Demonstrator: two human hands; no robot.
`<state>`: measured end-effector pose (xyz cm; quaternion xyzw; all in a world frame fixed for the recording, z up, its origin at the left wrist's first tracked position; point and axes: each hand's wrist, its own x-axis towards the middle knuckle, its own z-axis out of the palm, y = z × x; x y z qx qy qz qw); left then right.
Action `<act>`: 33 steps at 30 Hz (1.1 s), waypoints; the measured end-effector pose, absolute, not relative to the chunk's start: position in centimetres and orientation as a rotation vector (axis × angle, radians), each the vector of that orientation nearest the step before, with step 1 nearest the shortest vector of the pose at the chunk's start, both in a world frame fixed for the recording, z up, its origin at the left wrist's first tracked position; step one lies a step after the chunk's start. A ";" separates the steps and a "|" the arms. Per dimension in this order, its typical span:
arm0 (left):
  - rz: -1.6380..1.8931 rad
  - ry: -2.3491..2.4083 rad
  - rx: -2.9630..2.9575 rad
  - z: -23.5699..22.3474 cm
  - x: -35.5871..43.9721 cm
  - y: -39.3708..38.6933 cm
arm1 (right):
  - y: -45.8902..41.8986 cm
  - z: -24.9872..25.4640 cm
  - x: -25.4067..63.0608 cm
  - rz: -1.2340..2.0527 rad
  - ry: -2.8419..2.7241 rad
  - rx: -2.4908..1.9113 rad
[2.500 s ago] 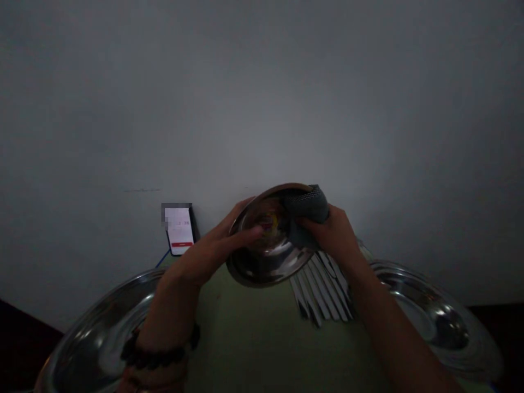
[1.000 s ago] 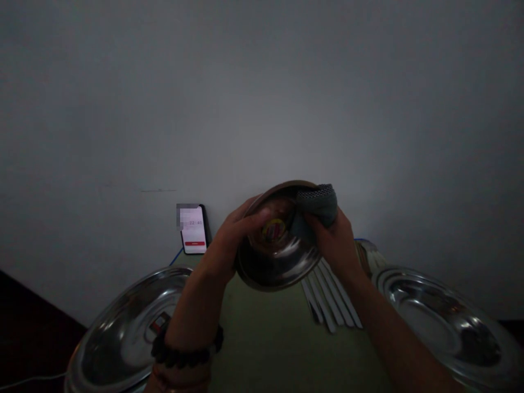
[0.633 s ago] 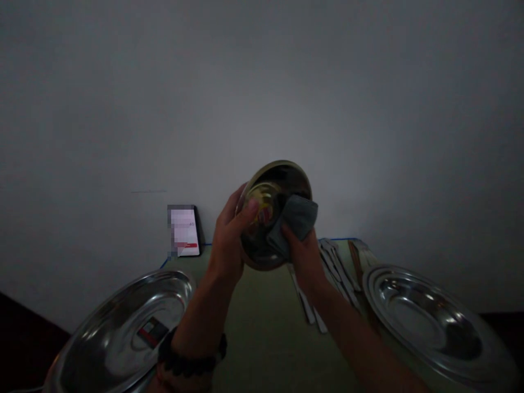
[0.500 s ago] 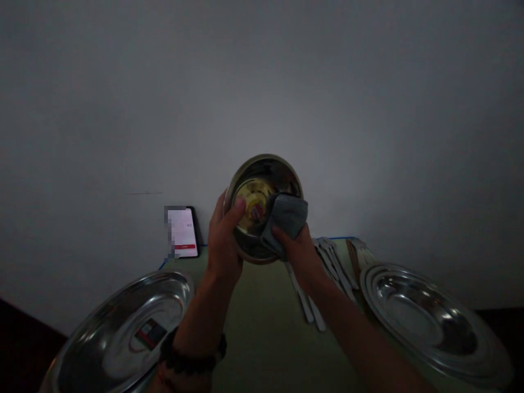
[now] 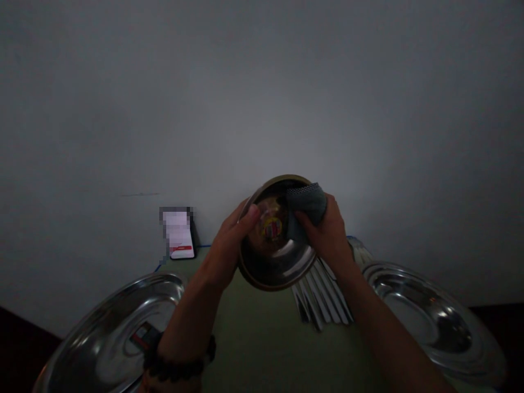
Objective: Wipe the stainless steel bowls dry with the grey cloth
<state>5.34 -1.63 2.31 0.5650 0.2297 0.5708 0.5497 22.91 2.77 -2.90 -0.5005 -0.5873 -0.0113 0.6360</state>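
A round, shiny metal bowl [image 5: 266,267] is held up above the table, its open side tilted toward me. At its bottom inside is a yellow and red label [image 5: 272,228]. My left hand [image 5: 229,240] grips the left rim, thumb over the inside and the other fingers hidden behind. My right hand [image 5: 329,229] pinches a folded grey cloth [image 5: 308,203] against the bowl's right inner wall and rim. Below the bowl lie several pieces of metal cutlery [image 5: 323,297], their far ends covered by the bowl and my right hand.
A large oval metal tray [image 5: 92,327] stands at the left with a dark label on it. Another oval metal tray [image 5: 409,305] sits at the right. A phone with a lit screen [image 5: 179,232] leans against the wall [image 5: 262,82] behind the green tabletop [image 5: 254,338].
Both hands have brought the bowl lower and to the right, and it is turned differently. The cloth has shifted up and right along the bowl's inside.
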 end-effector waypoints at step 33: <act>1.859 0.555 1.217 0.5 7.3 -0.6 | 1.3 -4.0 18.1 -0.017 -1.753 -1.048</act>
